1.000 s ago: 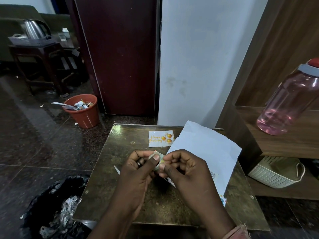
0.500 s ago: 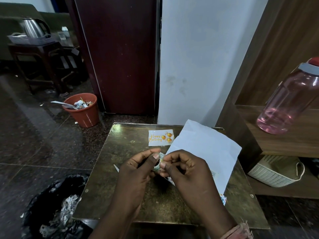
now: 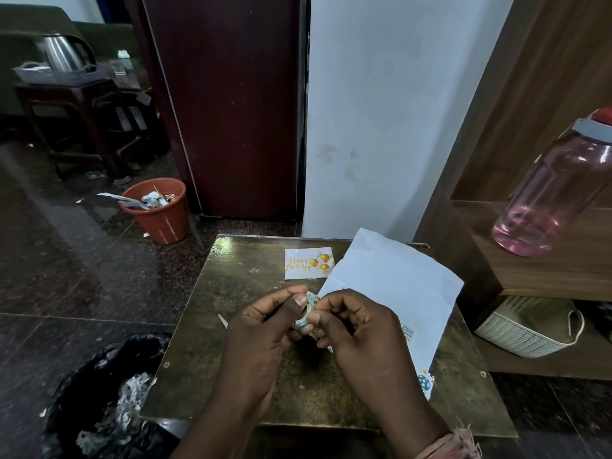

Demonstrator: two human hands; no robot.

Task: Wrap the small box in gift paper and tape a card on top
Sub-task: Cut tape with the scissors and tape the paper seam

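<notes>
Both hands meet over the middle of the small brown table (image 3: 231, 359). My left hand (image 3: 265, 329) grips a small patterned roll of tape (image 3: 306, 309), thumb pressed on its rim. My right hand (image 3: 354, 329) pinches at the roll's edge with thumb and fingertips. A sheet of gift paper (image 3: 397, 286) lies white side up at the right, its printed corner showing near the front. A "Happy Birthday" card (image 3: 308, 263) with gold balloons lies flat at the table's far side. The small box is hidden from view.
A black-lined bin (image 3: 106, 402) with scraps stands at the table's front left. An orange waste bucket (image 3: 159, 213) sits on the floor further back. A pink bottle (image 3: 556, 187) lies on the wooden shelf at right, a white woven basket (image 3: 523, 329) beneath it.
The hands stay together at the same spot over the table. The fingers have shifted slightly on the tape roll, which now shows a little more between the thumbs.
</notes>
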